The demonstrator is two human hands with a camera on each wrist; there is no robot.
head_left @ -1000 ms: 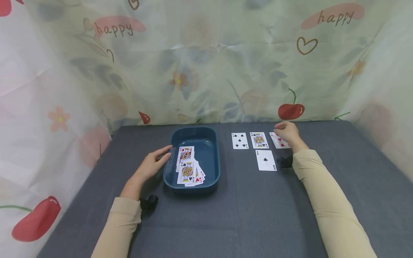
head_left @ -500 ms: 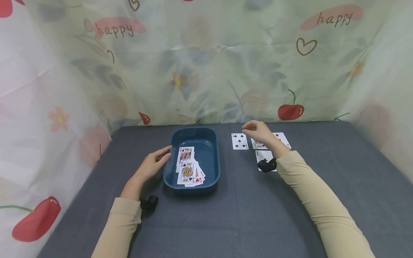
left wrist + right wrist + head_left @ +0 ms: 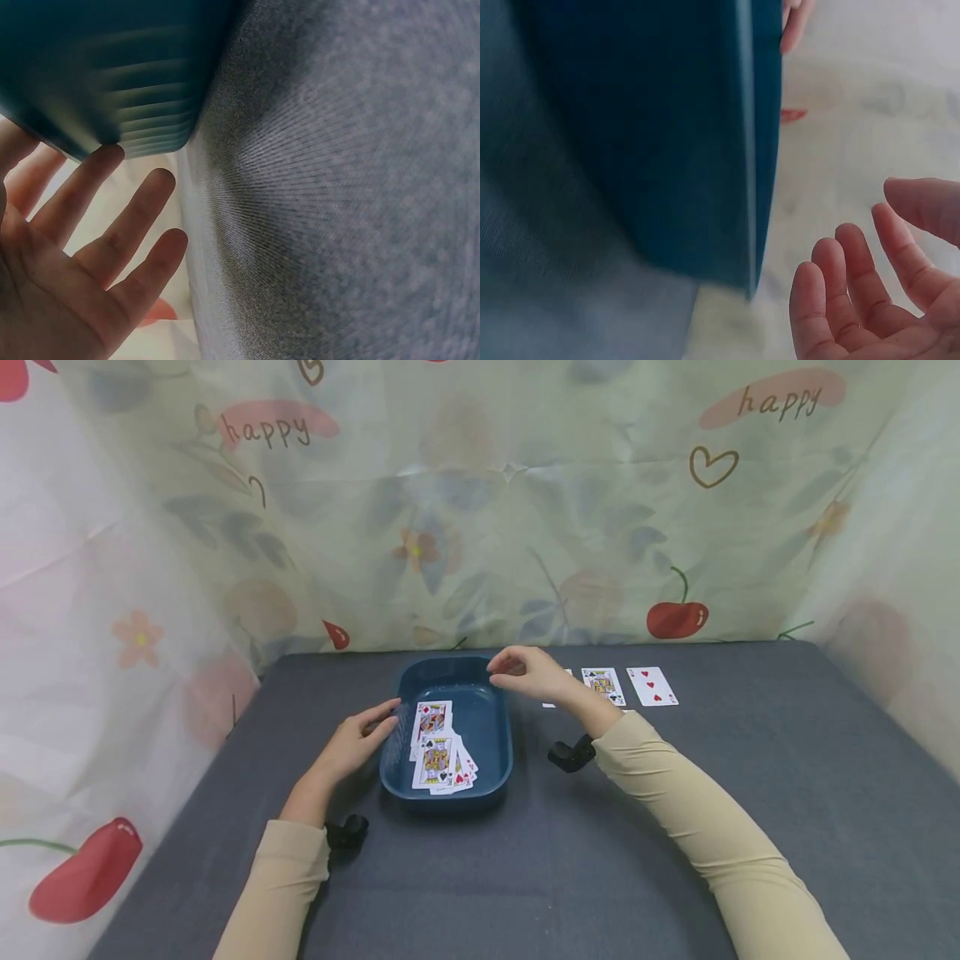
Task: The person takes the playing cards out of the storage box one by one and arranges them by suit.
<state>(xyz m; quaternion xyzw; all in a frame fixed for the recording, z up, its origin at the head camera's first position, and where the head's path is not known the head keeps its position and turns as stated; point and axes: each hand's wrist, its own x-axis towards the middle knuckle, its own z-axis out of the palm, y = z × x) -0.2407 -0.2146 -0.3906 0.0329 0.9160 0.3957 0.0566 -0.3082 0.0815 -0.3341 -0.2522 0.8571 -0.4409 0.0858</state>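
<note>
In the head view, a dark blue rectangular bin (image 3: 491, 752) stands left of centre with several playing cards (image 3: 435, 763) face up inside, among them a king of spades. Fingers of my left hand (image 3: 347, 750) rest against its left wall. My right hand (image 3: 534, 675) hovers over the far right corner of the bin. In the right wrist view that hand's fingers are loosely bent, with nothing between them. Right of it lie a king of clubs (image 3: 602, 685) and a three of hearts (image 3: 652, 687). My right hand and wrist partly cover another card (image 3: 567, 675).
A grey cloth (image 3: 480, 885) covers the table. Printed curtains (image 3: 480, 527) rise behind its far edge and at both sides. Each wrist carries a small black camera, the right one (image 3: 572, 753) standing low above the cloth.
My right hand has swept left from over the three of hearts, past the king of clubs, to the bin's right edge. My left hand and the cards have stayed in place.
</note>
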